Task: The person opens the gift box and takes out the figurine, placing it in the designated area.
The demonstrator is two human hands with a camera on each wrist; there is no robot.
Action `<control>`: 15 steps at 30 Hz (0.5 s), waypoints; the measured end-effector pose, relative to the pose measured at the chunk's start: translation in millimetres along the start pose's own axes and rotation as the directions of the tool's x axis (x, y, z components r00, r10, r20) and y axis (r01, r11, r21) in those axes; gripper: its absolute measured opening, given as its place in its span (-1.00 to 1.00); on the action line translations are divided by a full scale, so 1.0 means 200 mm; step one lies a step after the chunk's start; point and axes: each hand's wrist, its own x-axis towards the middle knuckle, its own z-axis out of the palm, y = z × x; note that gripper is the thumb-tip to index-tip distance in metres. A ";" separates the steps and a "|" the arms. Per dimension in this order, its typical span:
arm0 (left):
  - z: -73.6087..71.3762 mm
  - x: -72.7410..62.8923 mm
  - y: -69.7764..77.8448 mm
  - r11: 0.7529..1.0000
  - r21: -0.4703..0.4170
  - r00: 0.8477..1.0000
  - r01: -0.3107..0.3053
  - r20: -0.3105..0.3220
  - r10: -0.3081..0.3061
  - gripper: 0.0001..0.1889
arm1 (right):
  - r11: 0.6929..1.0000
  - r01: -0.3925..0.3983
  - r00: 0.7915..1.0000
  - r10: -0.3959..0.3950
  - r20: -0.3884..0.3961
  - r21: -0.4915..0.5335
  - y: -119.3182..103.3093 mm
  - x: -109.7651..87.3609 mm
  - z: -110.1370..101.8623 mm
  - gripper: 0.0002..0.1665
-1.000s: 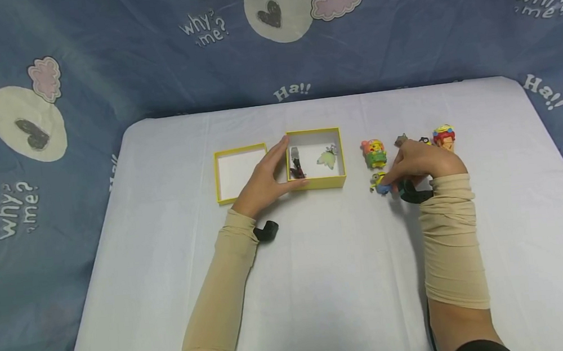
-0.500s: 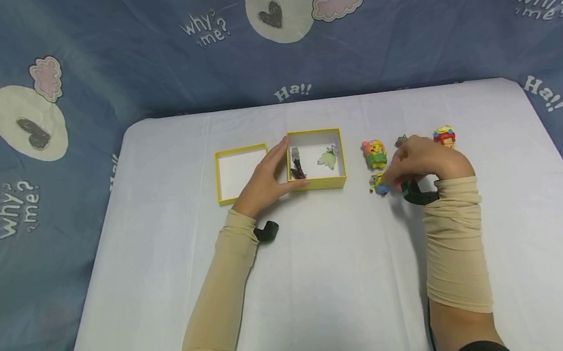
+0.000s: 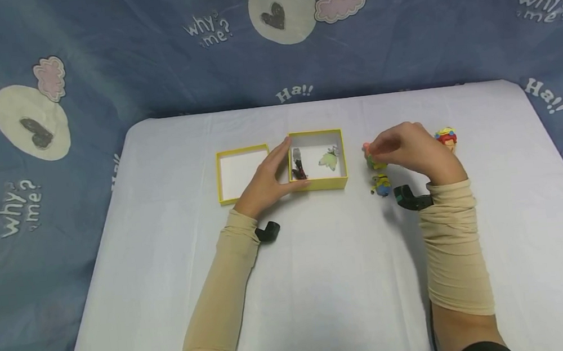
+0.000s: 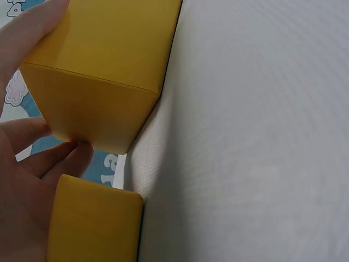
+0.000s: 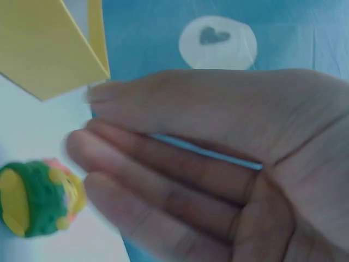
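My left hand [image 3: 265,186] holds the open yellow box [image 3: 320,184] at its left end, thumb along the front wall and fingers at the back corner. Inside the box lie a grey and dark-red toy figure [image 3: 299,169] and a pale green one [image 3: 328,161]. My right hand [image 3: 413,148] is raised over the toys right of the box, thumb and fingertips close together; whether something small sits between them is unclear. Beneath its fingertips is a green toy figure with a yellow face [image 5: 43,199]. A yellow-and-blue toy figure [image 3: 381,185] lies just in front.
Left of the box lies a yellow-rimmed lid [image 3: 219,178], partly behind my left hand. A red-and-yellow toy [image 3: 446,138] lies beyond my right hand. The table's white cloth [image 3: 332,278] extends in front, and a blue printed curtain [image 3: 148,58] hangs behind.
My right hand has lifted off the toys and moved left, its fingertips now over the green figure. My left hand and the box have stayed in place.
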 end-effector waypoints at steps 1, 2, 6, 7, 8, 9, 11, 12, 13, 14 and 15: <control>0.00 0.00 0.00 1.000 -0.001 1.000 -0.002 -0.001 0.002 0.16 | 1.000 0.023 1.000 -0.023 -0.018 0.003 -0.01 0.01 0.01 -0.80; 0.00 0.00 -0.01 1.000 -0.001 1.000 -0.006 -0.001 0.006 0.16 | 0.999 0.051 0.998 -0.051 -0.036 0.002 -0.03 0.01 0.03 -0.80; -0.01 0.00 -0.01 1.000 0.009 1.000 -0.015 -0.002 0.015 0.17 | 0.987 0.155 0.985 -0.158 -0.075 -0.051 -0.07 0.05 0.11 -0.80; -0.01 0.00 -0.01 1.000 0.010 1.000 -0.019 -0.002 0.019 0.17 | 0.979 0.186 0.978 -0.192 -0.077 -0.080 -0.08 0.06 0.13 -0.79; -0.01 0.00 0.00 1.000 0.013 1.000 -0.022 -0.001 0.022 0.18 | 0.969 0.217 0.971 -0.226 -0.073 -0.118 -0.09 0.06 0.15 -0.78; -0.01 0.00 0.00 1.000 0.014 1.000 -0.023 -0.001 0.023 0.18 | 0.957 0.246 0.964 -0.259 -0.068 -0.156 -0.10 0.06 0.16 -0.77; -0.01 0.00 0.00 0.999 0.017 1.000 -0.029 -0.004 0.029 0.18 | 0.921 0.308 0.941 -0.331 -0.064 -0.239 -0.11 0.07 0.19 -0.76; -0.01 0.00 0.00 0.999 0.020 1.000 -0.030 -0.004 0.030 0.17 | 0.903 0.331 0.930 -0.361 -0.064 -0.274 -0.12 0.08 0.20 -0.75; -0.01 0.00 0.00 0.999 0.020 1.000 -0.030 -0.004 0.030 0.17 | 0.886 0.350 0.921 -0.385 -0.063 -0.306 -0.13 0.08 0.21 -0.75; -0.01 0.00 0.00 0.999 0.020 1.000 -0.029 -0.004 0.029 0.17 | 0.869 0.362 0.913 -0.404 -0.061 -0.336 -0.14 0.09 0.21 -0.74; 0.00 0.00 -0.01 0.999 0.021 1.000 -0.025 -0.003 0.025 0.17 | 0.855 0.372 0.906 -0.419 -0.057 -0.360 -0.15 0.09 0.22 -0.74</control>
